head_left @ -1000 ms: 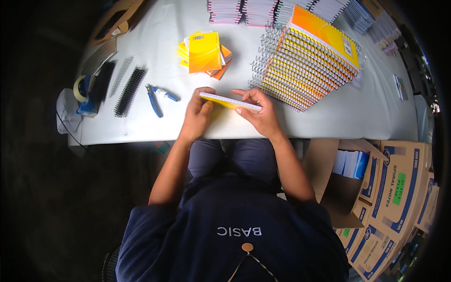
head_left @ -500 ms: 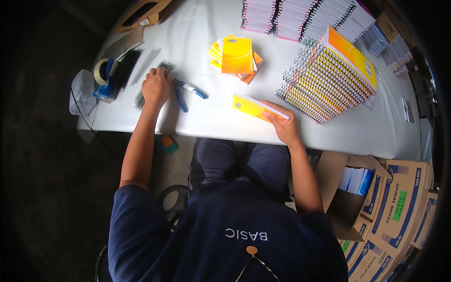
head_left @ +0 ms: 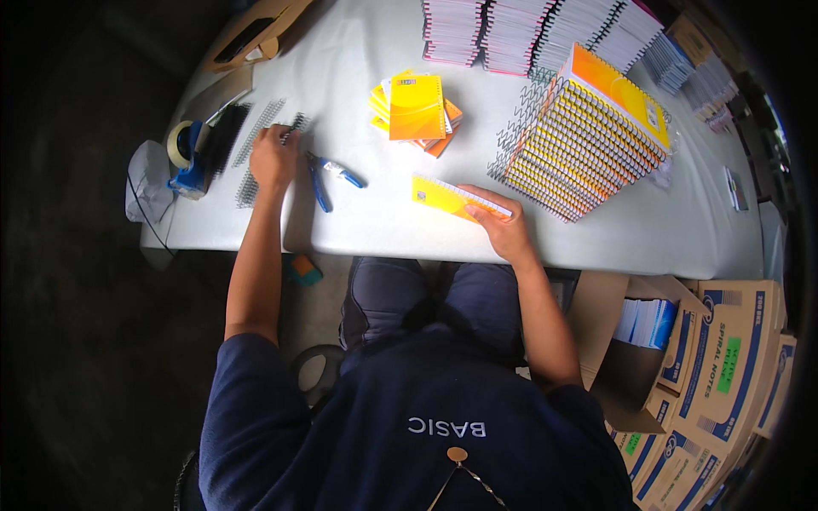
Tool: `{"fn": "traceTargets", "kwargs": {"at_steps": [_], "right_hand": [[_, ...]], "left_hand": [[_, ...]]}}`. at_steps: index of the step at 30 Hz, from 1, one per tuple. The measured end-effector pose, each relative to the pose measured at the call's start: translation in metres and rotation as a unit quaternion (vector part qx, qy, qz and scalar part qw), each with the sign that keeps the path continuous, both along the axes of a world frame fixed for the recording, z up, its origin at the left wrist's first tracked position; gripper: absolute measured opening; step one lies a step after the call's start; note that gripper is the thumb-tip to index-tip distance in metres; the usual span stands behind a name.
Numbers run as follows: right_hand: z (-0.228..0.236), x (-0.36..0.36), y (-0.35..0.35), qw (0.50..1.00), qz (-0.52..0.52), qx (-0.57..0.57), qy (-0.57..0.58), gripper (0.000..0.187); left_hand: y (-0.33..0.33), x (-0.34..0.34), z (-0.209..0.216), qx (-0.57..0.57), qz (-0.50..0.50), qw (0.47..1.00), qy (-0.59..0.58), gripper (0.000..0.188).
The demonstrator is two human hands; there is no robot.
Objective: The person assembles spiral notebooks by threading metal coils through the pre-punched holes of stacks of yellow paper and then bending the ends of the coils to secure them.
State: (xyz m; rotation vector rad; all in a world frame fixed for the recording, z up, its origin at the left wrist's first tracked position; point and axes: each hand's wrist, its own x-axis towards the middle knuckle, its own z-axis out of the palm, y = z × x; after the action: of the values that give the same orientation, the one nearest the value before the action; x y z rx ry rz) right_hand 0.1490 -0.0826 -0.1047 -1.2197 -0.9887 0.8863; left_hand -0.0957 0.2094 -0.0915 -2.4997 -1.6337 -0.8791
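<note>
My right hand (head_left: 503,228) holds a yellow-orange notepad (head_left: 436,196) over the table's front edge, its white punched edge facing up. On the left, my left hand (head_left: 274,162) is closed at a dark wire spiral coil (head_left: 298,121), which sticks out past the fingertips; the fingers partly hide it. More grey wire coils (head_left: 247,191) lie beneath and beside that hand. To its right rest blue-handled pliers (head_left: 320,187). A loose stack of yellow and orange notepads (head_left: 417,107) sits farther back on the table.
A tall pile of coil-bound yellow notebooks (head_left: 579,140) stands right, with bound stacks (head_left: 515,34) behind. Far left are a blue tape dispenser (head_left: 189,175) and black coils (head_left: 228,136). An open carton (head_left: 626,383) and closed boxes (head_left: 724,366) stand below right.
My left hand has shifted slightly, and a dark coil now shows at its fingertips. My right hand still holds the notepad. The whole view has shifted a little.
</note>
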Motion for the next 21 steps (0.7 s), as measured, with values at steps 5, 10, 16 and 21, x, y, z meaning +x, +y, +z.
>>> {"fn": "traceTargets", "kwargs": {"at_steps": [5,10,16,21], "right_hand": [[-0.001,0.002,-0.002,1.0,-0.006,-0.004,-0.011,0.027],[-0.002,0.003,-0.003,1.0,-0.012,-0.005,-0.008,0.027],[-0.003,0.001,-0.001,1.0,-0.022,-0.007,0.01,0.027],[-0.003,0.003,0.0,1.0,-0.02,0.002,0.005,0.027]], "left_hand": [[0.003,0.004,0.029,-0.173,0.019,0.983,-0.058,0.03],[0.003,0.0,0.035,-0.176,-0.006,0.981,-0.076,0.03],[-0.01,0.0,0.033,-0.237,-0.163,0.934,-0.213,0.031],[-0.12,0.05,0.037,-0.373,-0.377,0.842,-0.099,0.035]]}}
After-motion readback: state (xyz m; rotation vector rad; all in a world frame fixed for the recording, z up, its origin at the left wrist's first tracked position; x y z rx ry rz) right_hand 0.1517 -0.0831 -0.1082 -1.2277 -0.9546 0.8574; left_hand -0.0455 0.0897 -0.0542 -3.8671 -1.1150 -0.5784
